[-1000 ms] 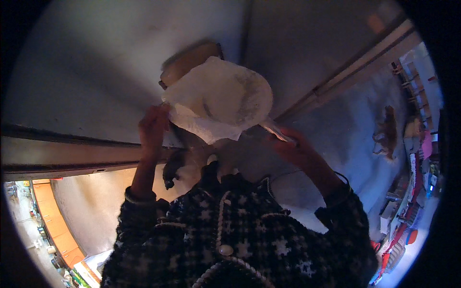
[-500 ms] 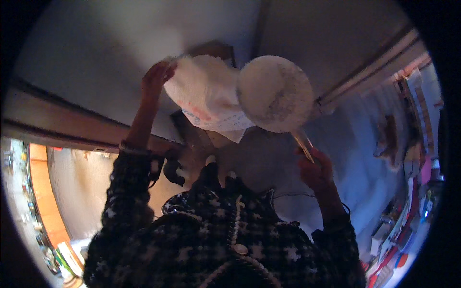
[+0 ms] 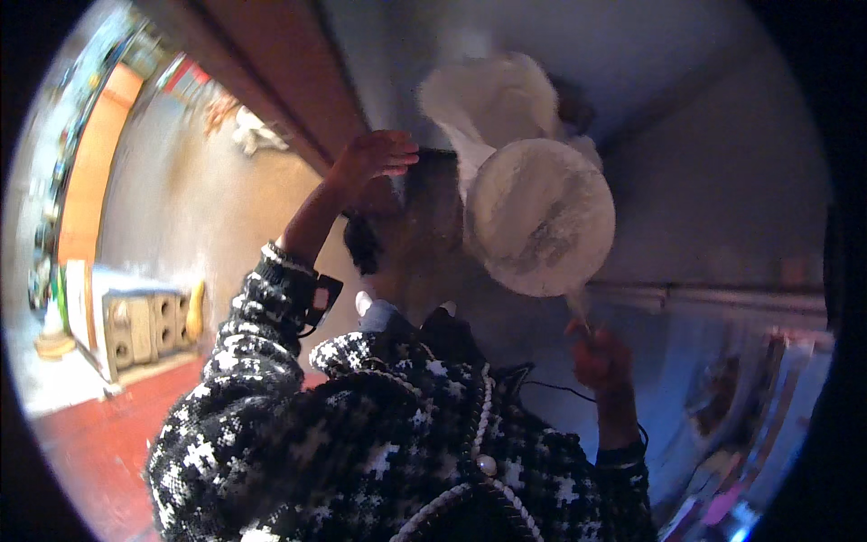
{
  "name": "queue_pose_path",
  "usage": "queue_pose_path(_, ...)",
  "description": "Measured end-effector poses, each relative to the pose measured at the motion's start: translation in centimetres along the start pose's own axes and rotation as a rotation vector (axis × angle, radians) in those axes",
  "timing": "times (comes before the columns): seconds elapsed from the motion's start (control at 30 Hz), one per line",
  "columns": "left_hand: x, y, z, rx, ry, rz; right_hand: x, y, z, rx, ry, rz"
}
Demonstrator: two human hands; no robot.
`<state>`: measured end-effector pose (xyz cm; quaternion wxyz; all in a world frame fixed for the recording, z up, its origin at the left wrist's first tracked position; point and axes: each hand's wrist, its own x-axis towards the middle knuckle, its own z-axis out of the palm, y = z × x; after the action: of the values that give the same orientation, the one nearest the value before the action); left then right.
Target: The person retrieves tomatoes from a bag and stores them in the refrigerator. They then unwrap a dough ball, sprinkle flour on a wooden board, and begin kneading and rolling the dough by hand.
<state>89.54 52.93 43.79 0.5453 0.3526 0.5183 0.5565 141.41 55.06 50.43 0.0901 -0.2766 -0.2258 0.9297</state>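
Observation:
A round, pale pan-like vessel [image 3: 540, 217] has whitish and grey patches across its face, perhaps powder. My right hand [image 3: 603, 357] is closed around its short handle, with the vessel out in front of me. Just behind it stands a white sack [image 3: 488, 99], its top bulging and its lower side partly hidden by the vessel. My left hand [image 3: 375, 155] is off to the left of the sack, fingers stretched out, holding nothing. A dark band with a small device [image 3: 323, 301] sits on my left wrist.
A reddish-brown door frame [image 3: 298, 81] rises close by my left hand. Beyond it lie a lit room with a pale floor, a perforated brown block [image 3: 144, 330] and a red floor area [image 3: 117, 425]. Dim walls stand ahead; a bluish cluttered area is at right.
My left hand has let go of the white sack, which now stands farther off. My view has swung, showing more of the lit room. The vessel stays in my right hand.

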Motion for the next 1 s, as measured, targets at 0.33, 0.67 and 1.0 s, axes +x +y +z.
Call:
queue_pose_path(0.33,-27.0,3.5,-14.4,-0.100,0.991,0.104,20.1,3.3,13.6,-0.093,-0.306,0.625)
queue_pose_path(0.67,-36.5,6.8,-14.7,-0.253,1.608,0.122,39.6,3.6,25.6,0.235,-0.476,0.988)
queue_pose_path(1.0,-32.7,10.4,-13.9,-0.217,1.398,-0.145,47.4,5.9,34.0,0.191,-0.509,1.178)
